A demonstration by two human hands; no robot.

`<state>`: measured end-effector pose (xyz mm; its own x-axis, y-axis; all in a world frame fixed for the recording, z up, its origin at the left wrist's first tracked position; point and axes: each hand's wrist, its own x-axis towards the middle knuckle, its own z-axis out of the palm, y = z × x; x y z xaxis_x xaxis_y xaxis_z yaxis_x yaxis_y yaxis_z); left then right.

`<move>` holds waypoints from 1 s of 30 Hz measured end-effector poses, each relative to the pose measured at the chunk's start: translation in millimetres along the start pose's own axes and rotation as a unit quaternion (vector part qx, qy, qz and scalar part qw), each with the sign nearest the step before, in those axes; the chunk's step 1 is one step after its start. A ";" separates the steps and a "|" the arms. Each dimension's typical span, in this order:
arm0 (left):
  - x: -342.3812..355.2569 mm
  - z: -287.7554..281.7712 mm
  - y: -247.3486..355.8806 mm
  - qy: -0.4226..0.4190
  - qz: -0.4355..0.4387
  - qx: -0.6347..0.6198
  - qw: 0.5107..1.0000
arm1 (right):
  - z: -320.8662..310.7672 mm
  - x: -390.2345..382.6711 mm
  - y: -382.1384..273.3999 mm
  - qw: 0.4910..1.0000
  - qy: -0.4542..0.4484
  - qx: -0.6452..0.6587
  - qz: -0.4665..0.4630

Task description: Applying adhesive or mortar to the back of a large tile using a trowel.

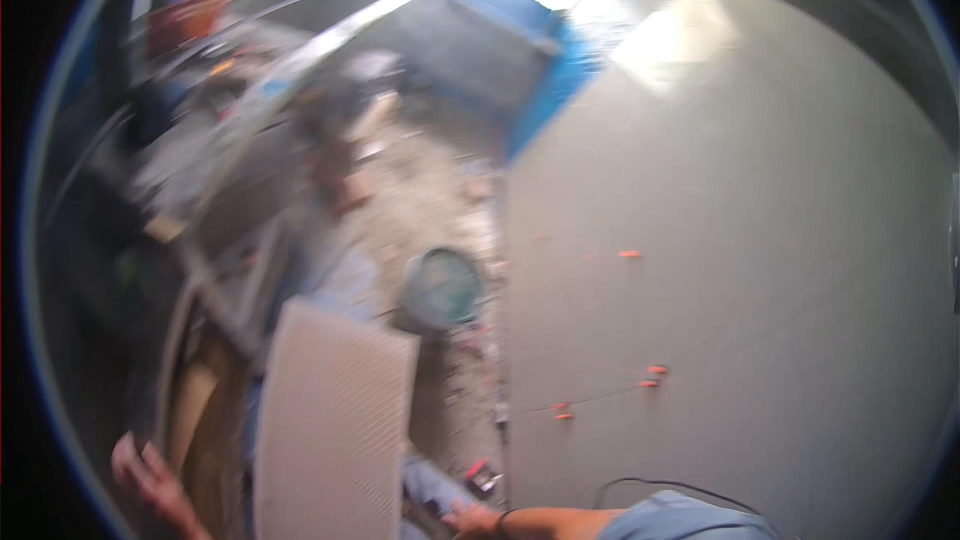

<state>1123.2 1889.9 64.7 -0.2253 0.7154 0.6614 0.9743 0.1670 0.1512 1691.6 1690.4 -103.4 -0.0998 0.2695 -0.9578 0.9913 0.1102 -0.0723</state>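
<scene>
While the left grip (152, 482) hangs open, the ribbed tile (330, 425) lies to its right, long axis pointing away, nearer the right grip (472, 519), whose closure cannot be told.

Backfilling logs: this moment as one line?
left hand: open | right hand: grip unclear | pale ribbed rectangular panel: between hands | round greenish bucket: beyond panel

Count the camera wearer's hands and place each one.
2: the left hand at the lower left, left of the pale ridged panel; the right hand at the bottom edge, right of that panel, blurred and only partly visible.
</scene>
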 end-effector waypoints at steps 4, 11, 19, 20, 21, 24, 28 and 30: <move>9.0 -34.7 32.4 -0.033 -0.032 0.007 0.999 | 14.3 17.1 -25.9 0.998 -0.033 0.012 -0.054; 5.3 -37.3 24.9 -0.033 -0.023 -0.001 0.999 | 9.1 33.4 -22.8 0.997 -0.049 0.037 -0.046; 14.2 -34.8 29.2 -0.028 0.011 0.051 0.998 | -19.8 32.8 -27.9 0.996 -0.070 0.032 -0.037; 13.6 -35.5 27.3 -0.031 0.004 0.051 0.998 | -22.7 31.6 -29.8 0.996 -0.077 0.032 -0.035; 12.7 -37.2 26.1 -0.038 -0.003 0.062 0.997 | -23.3 30.9 -30.5 0.995 -0.087 0.022 -0.041; 11.9 -33.6 30.2 -0.023 -0.011 0.015 1.000 | -31.6 30.9 -30.4 0.997 -0.070 -0.005 -0.029; 11.0 -39.7 23.7 0.028 -0.041 -0.042 0.998 | -61.7 29.2 -32.9 0.995 -0.039 -0.064 -0.059; -3.3 -51.3 27.5 0.073 -0.060 -0.071 0.993 | -65.9 37.7 -22.8 0.990 -0.041 -0.100 -0.091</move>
<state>1150.8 1857.3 104.4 -0.3474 0.5883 0.7302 0.9331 0.1398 0.3313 1659.6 1761.0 -119.5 -0.2604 0.1496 -0.9538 0.9195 0.3399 -0.1977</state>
